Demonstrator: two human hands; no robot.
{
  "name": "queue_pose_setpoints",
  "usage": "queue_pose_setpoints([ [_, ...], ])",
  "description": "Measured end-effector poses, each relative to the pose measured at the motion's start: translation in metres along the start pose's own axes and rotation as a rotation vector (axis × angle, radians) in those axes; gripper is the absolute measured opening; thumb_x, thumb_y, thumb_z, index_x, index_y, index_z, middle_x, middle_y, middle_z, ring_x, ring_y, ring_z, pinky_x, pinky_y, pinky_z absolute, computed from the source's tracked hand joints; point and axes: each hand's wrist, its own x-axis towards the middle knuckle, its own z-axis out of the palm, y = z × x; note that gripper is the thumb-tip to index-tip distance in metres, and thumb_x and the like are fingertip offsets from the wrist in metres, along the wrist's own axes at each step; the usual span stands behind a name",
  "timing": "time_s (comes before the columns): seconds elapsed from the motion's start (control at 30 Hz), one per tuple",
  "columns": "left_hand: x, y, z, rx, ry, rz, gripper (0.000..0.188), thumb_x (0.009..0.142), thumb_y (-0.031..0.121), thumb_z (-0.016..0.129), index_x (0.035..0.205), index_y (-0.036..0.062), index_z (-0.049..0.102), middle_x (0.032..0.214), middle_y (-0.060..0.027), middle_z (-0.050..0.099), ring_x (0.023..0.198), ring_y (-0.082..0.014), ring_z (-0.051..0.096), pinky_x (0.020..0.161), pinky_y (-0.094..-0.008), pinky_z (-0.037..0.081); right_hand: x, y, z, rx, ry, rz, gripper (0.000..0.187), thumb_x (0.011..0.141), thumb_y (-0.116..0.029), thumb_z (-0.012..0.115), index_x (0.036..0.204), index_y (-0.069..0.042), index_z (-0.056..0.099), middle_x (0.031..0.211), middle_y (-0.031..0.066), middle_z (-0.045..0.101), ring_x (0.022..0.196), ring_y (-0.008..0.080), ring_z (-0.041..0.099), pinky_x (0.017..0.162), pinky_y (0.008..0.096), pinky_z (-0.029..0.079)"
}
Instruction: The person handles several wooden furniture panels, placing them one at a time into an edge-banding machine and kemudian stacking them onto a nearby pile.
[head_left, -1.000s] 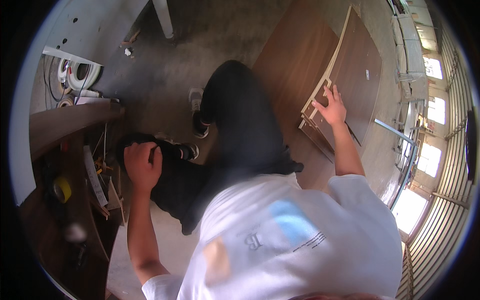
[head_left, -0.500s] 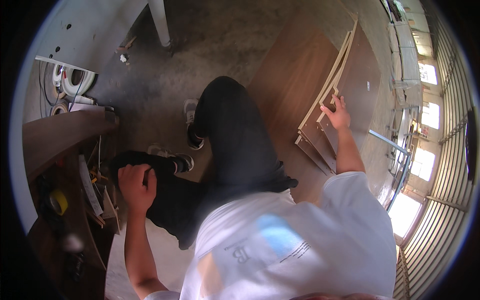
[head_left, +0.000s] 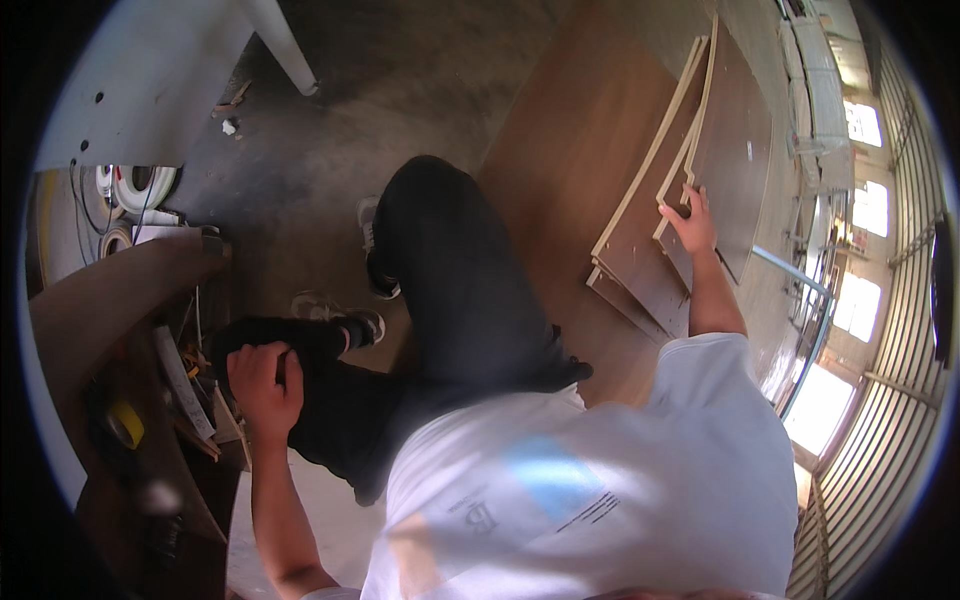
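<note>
My right hand (head_left: 691,222) grips the near edge of the outermost brown wood panel (head_left: 735,130), thumb on one side and fingers on the other. That panel leans away from the other upright panels (head_left: 640,230), which show pale raw edges. A small notch is cut into its edge just beyond my fingers. Lying over my bent left knee is my left hand (head_left: 265,385), with its thumb apart from the fingers and nothing held. The fingertips curve over the black trousers and are partly hidden.
A large brown board (head_left: 570,130) is behind the panels. To the left are a curved brown board (head_left: 120,285), rolls of edge banding (head_left: 145,188) and a yellow tape measure (head_left: 125,425). A white table leg (head_left: 280,45) meets the floor ahead. A blue metal bar (head_left: 790,270) runs at right.
My right hand has moved slightly right with the outermost panel, and the gap to the panels behind it has widened. My left hand stays on the knee. The view has shifted slightly.
</note>
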Motion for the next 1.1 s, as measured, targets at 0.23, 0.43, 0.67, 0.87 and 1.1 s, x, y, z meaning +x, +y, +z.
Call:
queue_pose_setpoints([
  [0.23,0.015,0.005,0.007,0.006,-0.054,0.020,0.008,0.086,0.010,0.070,0.093,0.0092,0.067,0.075,-0.0057,0.062,0.072,-0.0271,0.058,0.074,-0.0414,0.042,-0.020,0.008,-0.001,0.337,0.079,-0.015,0.090,0.083,-0.062,0.076,0.153,-0.015,0.047,0.159,0.0211,0.043,0.146,0.0371,0.044,0.117,0.0462,0.040],
  [0.43,0.022,0.012,0.009,0.038,-0.064,0.040,0.006,0.085,0.010,0.071,0.090,0.0100,0.067,0.074,-0.0051,0.062,0.072,-0.0269,0.058,0.074,-0.0412,0.042,-0.091,-0.004,0.036,0.244,0.184,0.209,0.094,0.087,-0.068,0.068,0.151,-0.002,0.048,0.158,0.0206,0.046,0.147,0.0328,0.043,0.119,0.0428,0.037],
  [0.67,0.020,0.017,0.014,0.061,-0.045,0.053,0.006,0.084,0.010,0.071,0.088,0.0096,0.067,0.076,-0.0057,0.063,0.073,-0.0291,0.059,0.075,-0.0426,0.042,-0.089,-0.034,0.040,0.060,0.177,0.393,0.092,0.090,-0.071,0.060,0.151,-0.003,0.048,0.160,0.0187,0.043,0.149,0.0375,0.040,0.120,0.0463,0.037],
  [0.87,0.010,0.015,0.004,0.058,-0.020,-0.028,0.005,0.086,0.008,0.070,0.089,0.0087,0.066,0.076,-0.0069,0.063,0.073,-0.0295,0.058,0.075,-0.0423,0.042,-0.131,0.024,0.055,0.045,0.166,0.278,0.080,0.094,-0.057,0.064,0.150,-0.001,0.049,0.160,0.0206,0.042,0.148,0.0379,0.040,0.120,0.0457,0.037],
  [1.1,0.005,0.014,0.005,0.075,-0.020,-0.017,0.008,0.085,0.009,0.071,0.091,0.0095,0.066,0.074,-0.0060,0.062,0.073,-0.0295,0.058,0.074,-0.0437,0.042,-0.189,0.129,0.093,0.108,0.061,0.303,0.073,0.098,-0.045,0.063,0.154,-0.002,0.044,0.162,0.0193,0.040,0.150,0.0330,0.039,0.122,0.0412,0.034],
])
